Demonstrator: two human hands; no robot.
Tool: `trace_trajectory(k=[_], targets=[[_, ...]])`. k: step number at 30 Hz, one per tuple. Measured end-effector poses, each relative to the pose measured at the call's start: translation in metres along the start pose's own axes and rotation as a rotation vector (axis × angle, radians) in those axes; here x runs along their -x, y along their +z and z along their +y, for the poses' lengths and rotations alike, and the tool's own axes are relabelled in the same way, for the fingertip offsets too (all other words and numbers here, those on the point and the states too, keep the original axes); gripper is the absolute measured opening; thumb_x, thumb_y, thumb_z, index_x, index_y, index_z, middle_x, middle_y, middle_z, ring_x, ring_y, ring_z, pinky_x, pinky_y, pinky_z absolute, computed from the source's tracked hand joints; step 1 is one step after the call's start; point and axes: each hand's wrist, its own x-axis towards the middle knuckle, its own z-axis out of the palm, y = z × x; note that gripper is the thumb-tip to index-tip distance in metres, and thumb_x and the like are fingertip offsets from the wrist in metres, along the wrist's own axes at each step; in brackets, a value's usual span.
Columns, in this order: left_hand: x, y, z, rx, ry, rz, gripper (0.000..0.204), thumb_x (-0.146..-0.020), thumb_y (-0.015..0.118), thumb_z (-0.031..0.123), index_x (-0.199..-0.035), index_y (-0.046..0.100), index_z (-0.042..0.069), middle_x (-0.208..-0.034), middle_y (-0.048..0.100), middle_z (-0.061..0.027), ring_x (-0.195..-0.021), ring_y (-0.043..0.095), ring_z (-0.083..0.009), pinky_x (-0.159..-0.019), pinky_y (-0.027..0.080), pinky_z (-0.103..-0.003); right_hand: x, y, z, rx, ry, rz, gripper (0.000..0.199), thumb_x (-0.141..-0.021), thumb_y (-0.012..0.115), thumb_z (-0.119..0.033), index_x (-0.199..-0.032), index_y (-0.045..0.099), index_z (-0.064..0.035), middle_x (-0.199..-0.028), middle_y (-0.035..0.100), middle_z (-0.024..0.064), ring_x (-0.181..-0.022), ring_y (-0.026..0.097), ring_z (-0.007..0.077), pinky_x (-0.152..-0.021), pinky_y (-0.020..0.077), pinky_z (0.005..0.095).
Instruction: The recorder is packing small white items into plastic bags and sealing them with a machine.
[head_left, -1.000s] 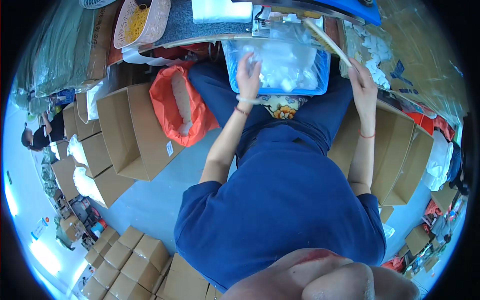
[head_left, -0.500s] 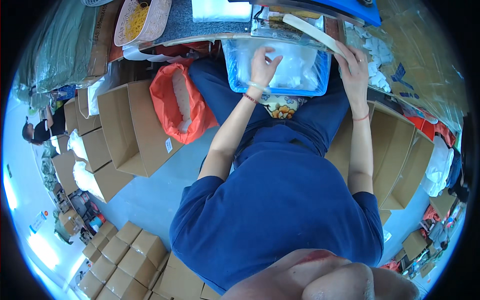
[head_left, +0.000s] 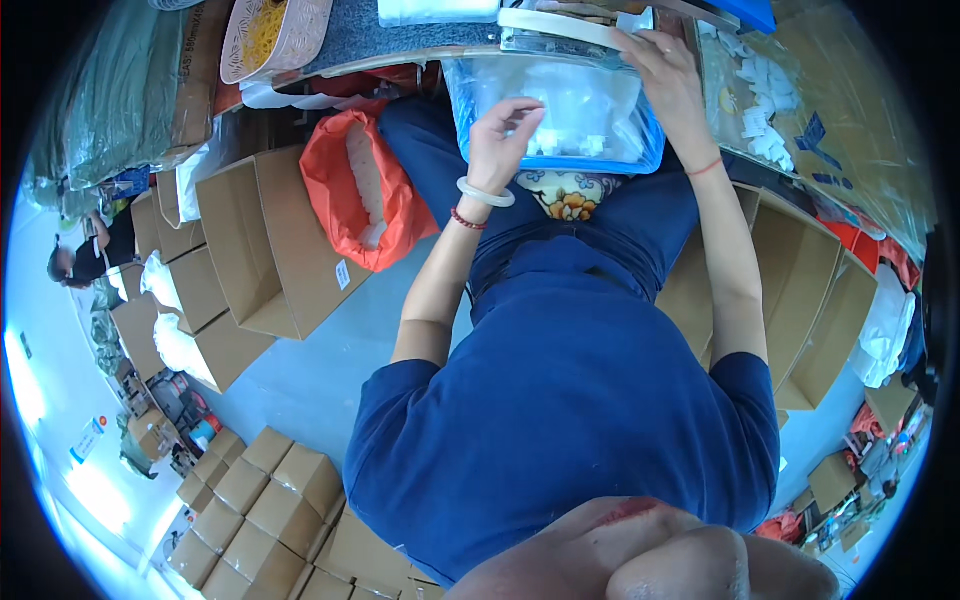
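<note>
My right hand [head_left: 668,80] is on the right end of a long pale lever [head_left: 560,26], its fingers closed around that end. The lever lies low across a metal device on the bench edge, which looks like a bag sealer. My left hand [head_left: 500,143] hovers over the left part of a blue tub [head_left: 648,158], thumb and fingers apart, with nothing visible in it. Lined with clear plastic, the tub rests across my lap. It holds small white pieces [head_left: 580,145] and clear bags, too blurred to tell singly.
A red sack [head_left: 400,215] of white pieces stands left, beside open cartons [head_left: 300,245]. White parts [head_left: 765,120] lie on the bench at right. A basket [head_left: 308,40] of yellow bands sits far left on the bench. Behind are stacked cartons [head_left: 275,510]; a person [head_left: 95,255] is far left.
The pale lever has swung down from its tilted position, with my right hand moving up and left on its end. My left hand has shifted slightly left and nearer to me.
</note>
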Motion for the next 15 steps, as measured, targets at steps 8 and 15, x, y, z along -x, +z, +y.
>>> trace_trajectory(k=[8, 15], targets=[[0.028, -0.024, 0.140, 0.177, 0.515, -0.194, 0.014, -0.085, 0.069, -0.002, -0.098, 0.071, -0.006, -0.085, 0.070, -0.0114, -0.078, 0.065, -0.0204, -0.073, 0.051, -0.032, 0.021, -0.031, -0.003, -0.013, 0.118, -0.068, 0.038, -0.086, 0.068, -0.007, -0.121, 0.069, -0.0196, -0.110, 0.063, 0.0077, -0.101, 0.058, 0.0264, -0.087, 0.0488, 0.0357], [0.044, -0.006, 0.201, 0.673, 0.820, -0.524, 0.027, -0.098, 0.057, 0.040, -0.112, 0.069, 0.020, -0.089, 0.068, -0.0087, -0.073, 0.057, -0.0202, -0.064, 0.046, -0.032, 0.022, -0.020, -0.003, -0.004, 0.195, 0.063, 0.036, -0.088, 0.066, -0.008, -0.121, 0.069, -0.0220, -0.105, 0.064, 0.0092, -0.097, 0.058, 0.0294, -0.084, 0.0489, 0.0383]])
